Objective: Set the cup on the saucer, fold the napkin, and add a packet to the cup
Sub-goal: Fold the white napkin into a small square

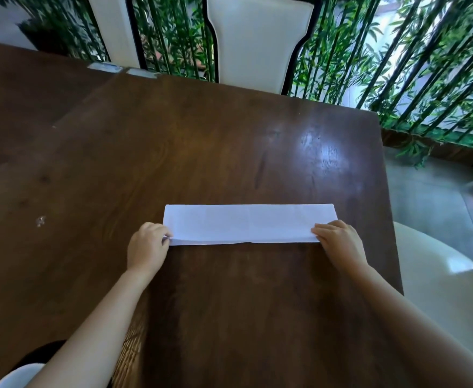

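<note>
A white napkin (246, 224) lies on the dark wooden table (201, 152) as a long narrow strip, folded lengthwise, its long side running left to right. My left hand (147, 247) pinches its near left corner. My right hand (339, 240) pinches its near right corner. Both near corners are slightly lifted off the table. No cup, saucer or packet is in view.
A white-backed chair (257, 37) stands at the table's far edge, with a second chair (115, 26) to its left. Two small flat packets or cards (105, 67) lie near the far edge. The table's right edge drops to a pale seat (437, 275). Bamboo fills the background.
</note>
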A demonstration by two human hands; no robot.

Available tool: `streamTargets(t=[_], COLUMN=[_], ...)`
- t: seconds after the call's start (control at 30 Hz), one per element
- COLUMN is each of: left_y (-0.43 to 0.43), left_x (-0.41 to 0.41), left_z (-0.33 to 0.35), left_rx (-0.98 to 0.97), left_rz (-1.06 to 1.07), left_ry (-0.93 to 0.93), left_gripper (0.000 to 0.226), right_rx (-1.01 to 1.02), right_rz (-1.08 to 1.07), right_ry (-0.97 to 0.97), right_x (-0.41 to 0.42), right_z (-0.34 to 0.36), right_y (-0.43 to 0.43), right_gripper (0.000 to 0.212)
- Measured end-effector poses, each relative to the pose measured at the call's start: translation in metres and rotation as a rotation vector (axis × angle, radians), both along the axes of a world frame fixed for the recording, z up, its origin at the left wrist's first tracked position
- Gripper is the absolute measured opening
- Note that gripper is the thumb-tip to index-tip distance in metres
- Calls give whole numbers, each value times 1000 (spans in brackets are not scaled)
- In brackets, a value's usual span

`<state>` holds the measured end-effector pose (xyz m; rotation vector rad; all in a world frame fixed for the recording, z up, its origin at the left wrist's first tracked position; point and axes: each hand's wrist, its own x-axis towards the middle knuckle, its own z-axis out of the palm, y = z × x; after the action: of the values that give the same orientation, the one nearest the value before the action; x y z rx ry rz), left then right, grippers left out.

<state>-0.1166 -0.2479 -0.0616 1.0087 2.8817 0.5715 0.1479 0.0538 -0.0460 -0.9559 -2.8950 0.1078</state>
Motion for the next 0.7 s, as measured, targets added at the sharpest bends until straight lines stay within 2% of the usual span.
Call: streamTargets(t=[0.3, 0.4, 0.53, 0.63, 0.7], left_y=[-7, -4, 19, 54, 78], left_x=[11, 19, 15, 2, -2], left_z=[-8, -4, 5, 7, 1], left_rx=[-6, 5, 138, 168, 112], left_rz=[-11, 9, -14, -10, -5], left_ry=[47, 51, 120, 37, -8], left_gripper=[9, 9, 23, 41, 46], right_rx=[-27, -105, -159, -205, -217], right_rz=[-17, -67, -122, -86, -40], right_ry=[-18, -21, 83, 148, 126], right_x=[5, 4, -28, -76, -112], right_z=[-8, -8, -1, 3, -2], right_y=[-5, -10, -29, -42, -54], right_gripper=[24, 32, 44, 46, 48])
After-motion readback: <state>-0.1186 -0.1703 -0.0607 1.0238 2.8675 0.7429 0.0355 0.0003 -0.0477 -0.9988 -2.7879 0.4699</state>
